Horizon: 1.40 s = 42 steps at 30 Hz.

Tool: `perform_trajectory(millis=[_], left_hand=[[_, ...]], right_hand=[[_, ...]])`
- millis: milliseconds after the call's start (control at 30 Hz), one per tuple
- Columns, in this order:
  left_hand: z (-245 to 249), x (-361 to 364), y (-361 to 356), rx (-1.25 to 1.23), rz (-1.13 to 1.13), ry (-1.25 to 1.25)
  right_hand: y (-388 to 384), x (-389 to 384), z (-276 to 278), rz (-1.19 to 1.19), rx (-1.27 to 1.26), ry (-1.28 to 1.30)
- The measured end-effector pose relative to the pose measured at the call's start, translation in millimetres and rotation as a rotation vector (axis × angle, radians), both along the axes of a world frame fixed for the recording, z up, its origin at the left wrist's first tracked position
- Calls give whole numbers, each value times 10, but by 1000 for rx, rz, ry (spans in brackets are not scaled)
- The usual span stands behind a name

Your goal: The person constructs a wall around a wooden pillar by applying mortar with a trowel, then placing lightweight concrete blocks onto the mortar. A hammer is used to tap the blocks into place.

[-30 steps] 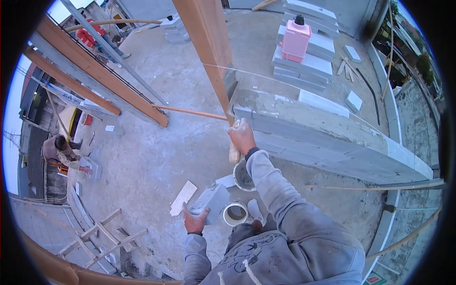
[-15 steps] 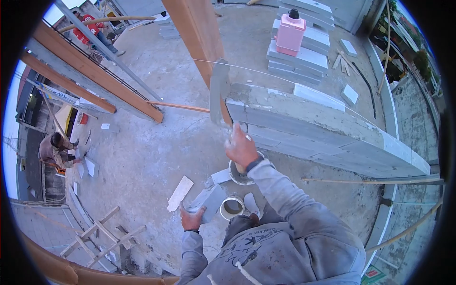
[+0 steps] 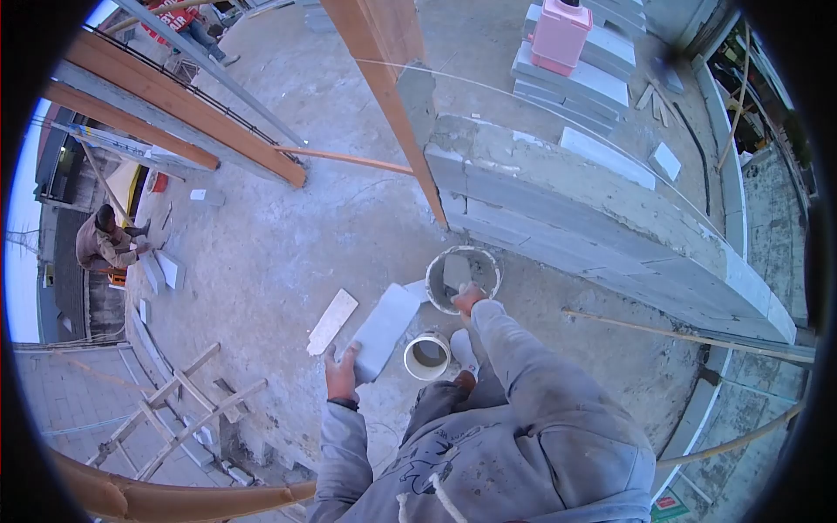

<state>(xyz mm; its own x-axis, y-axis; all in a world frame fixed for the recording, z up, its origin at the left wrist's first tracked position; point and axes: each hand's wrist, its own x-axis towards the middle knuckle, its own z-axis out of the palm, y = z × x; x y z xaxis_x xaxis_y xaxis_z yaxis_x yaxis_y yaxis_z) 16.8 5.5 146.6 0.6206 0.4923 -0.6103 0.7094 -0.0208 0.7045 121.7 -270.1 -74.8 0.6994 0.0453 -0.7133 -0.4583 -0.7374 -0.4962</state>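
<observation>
My left hand (image 3: 342, 373) grips the near end of a pale grey block (image 3: 386, 327), thumb on its top face. The block lies tilted toward the buckets. My right hand (image 3: 469, 299) is closed around the handle of a trowel (image 3: 456, 271), whose grey blade is inside a mortar-smeared bucket (image 3: 499, 277). Beside the block stands a smaller white bucket (image 3: 410, 366) with grey contents. A flat whitish board (image 3: 333, 321) lies left of the block. Ahead to the right runs a low block wall (image 3: 558, 222) with mortar along its top.
A string (image 3: 514, 98) stretches above the wall from a brown post (image 3: 384, 96). Block stacks (image 3: 571, 91) carry a pink container (image 3: 561, 37). A wooden frame (image 3: 187, 410) stands at lower left. One person (image 3: 105, 240) crouches by blocks at left; another (image 3: 179, 22) is farther back.
My right hand has come down from the wall's post end, bringing the trowel into the bucket. My left hand stays on the block, which now shows more of its top face.
</observation>
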Motion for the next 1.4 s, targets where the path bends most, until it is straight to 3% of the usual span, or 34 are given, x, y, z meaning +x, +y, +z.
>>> perform_trajectory(millis=[100, 167, 233, 300, 367, 500, 567, 700, 800, 933, 1033, 1133, 1233, 1300, 1333, 1400], left_hand=[[74, 133, -101, -149, 66, 24], [-51, 88, -104, -422, 66, -44], [64, 81, -310, -533, 188, -59], [169, 80, -428, -636, 289, -115], [230, 105, -506, -887, 145, -325], [137, 114, -493, -968, 69, -423], [65, 127, -499, -1005, 18, -529], [189, 189, -590, -1098, -31, -625], [312, 277, -626, -1103, -74, -708], [538, 350, -785, -1168, -33, -765], [592, 422, -891, -1079, -28, -835], [757, 446, -1145, -993, 31, -872], [1032, 506, -1444, -1013, 129, -805], [1077, 444, -1520, -882, 21, -633], [910, 415, -1470, -1155, -38, -616], [828, 213, -1829, -1025, 125, -585]], right_hand=[[28, -113, 218, -105, -22, -143], [-56, -281, 578, -93, -57, -208], [-150, -497, 864, -129, 173, -339], [-207, -629, 1357, -98, 137, -360], [-282, -773, 1771, -181, 128, -762], [-399, -824, 2646, -142, 89, -1000], [-428, -869, 2978, 14, 88, -1222], [-290, -1108, 3306, 249, 163, -1296], [-219, -1160, 3356, -93, 361, -803], [-350, -1159, 3434, -40, 326, -890], [-593, -1050, 3540, 163, 275, -1027], [-780, -868, 3759, 470, 370, -1437], [-766, -652, 4013, 691, 275, -1602], [-760, -508, 3997, 812, 210, -1616], [-772, -490, 3957, 928, 136, -1630], [-802, -423, 3702, 1005, 67, -1597]])
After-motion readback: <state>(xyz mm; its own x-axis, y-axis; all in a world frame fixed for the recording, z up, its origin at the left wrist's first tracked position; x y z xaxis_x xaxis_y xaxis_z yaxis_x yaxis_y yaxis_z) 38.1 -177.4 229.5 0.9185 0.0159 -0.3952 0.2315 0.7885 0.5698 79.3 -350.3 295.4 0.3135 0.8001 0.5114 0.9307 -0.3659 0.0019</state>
